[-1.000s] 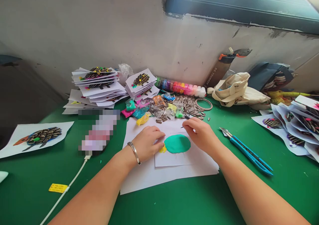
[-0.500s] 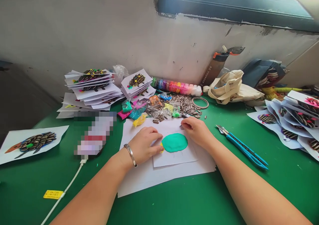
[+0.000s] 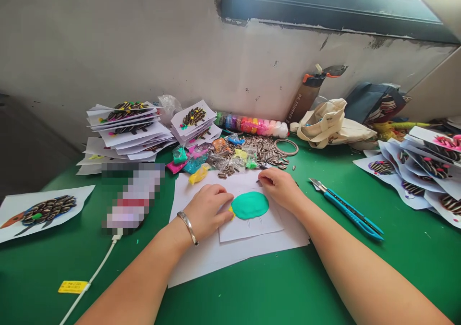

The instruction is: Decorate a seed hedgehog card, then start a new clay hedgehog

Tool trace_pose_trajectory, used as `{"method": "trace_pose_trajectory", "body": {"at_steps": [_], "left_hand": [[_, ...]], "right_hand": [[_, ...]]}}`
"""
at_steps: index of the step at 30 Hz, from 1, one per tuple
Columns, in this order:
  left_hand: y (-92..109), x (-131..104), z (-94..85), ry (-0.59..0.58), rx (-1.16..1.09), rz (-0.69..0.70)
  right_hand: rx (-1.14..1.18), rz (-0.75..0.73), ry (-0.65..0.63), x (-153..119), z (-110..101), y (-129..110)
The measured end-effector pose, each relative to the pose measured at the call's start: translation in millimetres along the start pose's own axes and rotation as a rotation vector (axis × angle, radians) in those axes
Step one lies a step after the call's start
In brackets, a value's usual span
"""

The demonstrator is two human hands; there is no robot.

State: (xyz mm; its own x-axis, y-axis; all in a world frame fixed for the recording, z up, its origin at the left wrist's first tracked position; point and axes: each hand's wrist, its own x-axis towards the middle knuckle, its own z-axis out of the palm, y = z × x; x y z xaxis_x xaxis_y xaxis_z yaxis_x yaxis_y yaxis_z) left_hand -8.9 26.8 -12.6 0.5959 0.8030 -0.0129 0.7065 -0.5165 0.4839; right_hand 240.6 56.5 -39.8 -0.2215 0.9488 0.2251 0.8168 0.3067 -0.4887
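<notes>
A flattened oval of green modelling clay [image 3: 249, 205] lies on a small white sheet [image 3: 234, 233], with short pencil-like lines below it. A bit of yellow clay [image 3: 232, 213] shows at the oval's left edge. My left hand [image 3: 209, 210], a silver bangle at its wrist, rests on the paper with thumb and fingers apart; the thumb touches the yellow clay. At the oval's upper right, my right hand [image 3: 279, 185] is closed in a pinch. A small dark tip pokes out from its fingers, too small to name. Larger white paper [image 3: 201, 267] lies underneath.
Striped sunflower seeds [image 3: 268, 150] and bagged clay [image 3: 199, 174] lie beyond the paper. A blue utility knife [image 3: 351, 212] is at right. Finished seed pictures are stacked left [image 3: 133, 135] and right [image 3: 432, 166]. A phone [image 3: 133, 200] with a white cable lies left.
The view has shifted slightly, so everything sits a little further left. My right hand has moved slightly left relative to the clay oval; my left hand stays in place on the paper.
</notes>
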Motion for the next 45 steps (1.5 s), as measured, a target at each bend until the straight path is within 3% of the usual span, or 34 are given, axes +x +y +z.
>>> {"method": "trace_pose_trajectory", "body": {"at_steps": [45], "left_hand": [[-2.2,2.1,3.5,0.032,-0.024,-0.039]], "right_hand": [[-0.012,0.035,-0.034,1.7,-0.3,-1.2]]}}
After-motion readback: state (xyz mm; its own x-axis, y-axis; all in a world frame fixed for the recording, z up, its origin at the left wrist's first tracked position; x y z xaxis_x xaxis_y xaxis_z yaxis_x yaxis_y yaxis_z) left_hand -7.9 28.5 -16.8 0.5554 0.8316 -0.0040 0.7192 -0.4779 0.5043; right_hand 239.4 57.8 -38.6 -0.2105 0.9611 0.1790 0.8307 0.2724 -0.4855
